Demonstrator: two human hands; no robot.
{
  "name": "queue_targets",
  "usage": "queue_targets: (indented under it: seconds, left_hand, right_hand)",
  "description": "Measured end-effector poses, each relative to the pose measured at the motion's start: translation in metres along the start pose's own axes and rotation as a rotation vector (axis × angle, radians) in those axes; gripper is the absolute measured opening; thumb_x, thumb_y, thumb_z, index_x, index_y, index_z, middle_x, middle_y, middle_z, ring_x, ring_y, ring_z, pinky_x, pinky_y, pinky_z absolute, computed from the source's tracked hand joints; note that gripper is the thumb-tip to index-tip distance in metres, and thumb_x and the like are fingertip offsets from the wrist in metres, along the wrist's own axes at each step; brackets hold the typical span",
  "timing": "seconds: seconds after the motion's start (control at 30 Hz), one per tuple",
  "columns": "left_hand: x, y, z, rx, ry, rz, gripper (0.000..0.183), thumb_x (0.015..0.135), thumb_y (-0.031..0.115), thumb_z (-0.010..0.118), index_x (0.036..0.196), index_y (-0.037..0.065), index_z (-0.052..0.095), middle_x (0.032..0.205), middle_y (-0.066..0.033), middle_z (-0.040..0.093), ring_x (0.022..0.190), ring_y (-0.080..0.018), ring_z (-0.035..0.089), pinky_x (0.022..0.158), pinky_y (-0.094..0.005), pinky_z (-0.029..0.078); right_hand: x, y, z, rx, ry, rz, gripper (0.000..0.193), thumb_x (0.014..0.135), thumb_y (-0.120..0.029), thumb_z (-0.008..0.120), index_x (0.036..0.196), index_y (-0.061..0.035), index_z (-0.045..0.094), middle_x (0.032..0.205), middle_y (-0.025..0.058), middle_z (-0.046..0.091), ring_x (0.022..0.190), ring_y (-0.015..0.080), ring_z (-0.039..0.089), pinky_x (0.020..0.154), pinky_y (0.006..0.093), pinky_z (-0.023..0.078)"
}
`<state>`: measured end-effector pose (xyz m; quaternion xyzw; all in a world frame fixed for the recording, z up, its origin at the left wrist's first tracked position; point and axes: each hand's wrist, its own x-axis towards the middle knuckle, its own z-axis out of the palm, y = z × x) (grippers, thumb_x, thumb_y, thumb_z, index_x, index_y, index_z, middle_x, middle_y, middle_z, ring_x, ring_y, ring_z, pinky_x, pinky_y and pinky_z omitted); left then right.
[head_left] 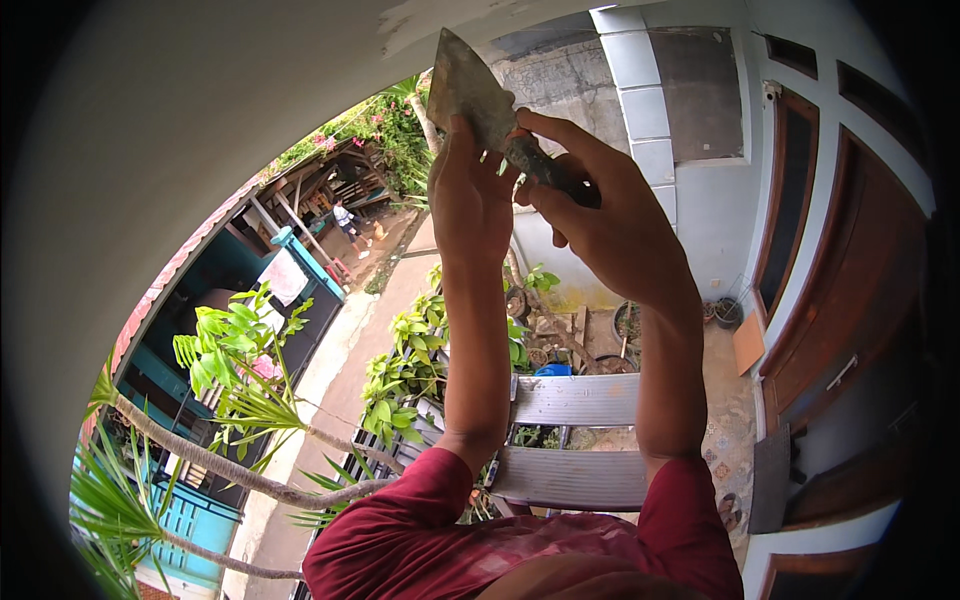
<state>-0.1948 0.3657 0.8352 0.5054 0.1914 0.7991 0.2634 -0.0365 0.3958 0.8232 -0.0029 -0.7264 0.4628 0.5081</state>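
A pointed masonry trowel (466, 88) with a grey, smeared blade is raised in front of me, tip upward, close under a pale plastered surface. My right hand (622, 218) is closed round its dark handle, the index finger reaching toward the blade's neck. At the blade's lower left edge, my left hand (472, 205) grips it, one fingertip lying on the face of the blade. The other left fingers are partly hidden behind the trowel.
Below me are the metal steps (570, 478) of a ladder. The pale plastered surface (220, 110) curves overhead and to the left. Leafy branches (250, 480) and potted plants (627, 320) stand below. A wooden door (850, 270) is at right; a distant person (346, 222) stands across the lane.
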Motion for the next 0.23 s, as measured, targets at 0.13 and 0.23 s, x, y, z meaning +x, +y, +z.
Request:
queue_targets:
  seconds: [0.13,0.23]
  left_hand:
    - [-0.027,0.000,0.032,0.311,0.171,0.171,0.056,0.105,0.026,0.056,0.149,-0.002,0.038,0.146,-0.0187,0.048,0.132,-0.0290,0.051,0.100,-0.0414,0.054]
    - [-0.044,0.003,0.047,0.491,0.091,0.340,0.064,0.106,0.027,0.055,0.158,0.003,0.027,0.162,-0.0185,0.026,0.151,-0.0328,0.028,0.109,-0.0472,0.048]
  right_hand:
    - [-0.009,-0.007,-0.022,-0.308,0.069,-0.178,0.058,0.089,0.006,0.059,0.144,-0.0100,0.055,0.107,0.0091,0.072,0.083,0.0111,0.063,0.077,0.0280,0.053]
    - [-0.011,-0.013,-0.035,-0.301,0.027,-0.212,0.059,0.089,0.008,0.057,0.145,-0.0109,0.055,0.121,0.0117,0.071,0.113,0.0160,0.067,0.092,0.0249,0.051]
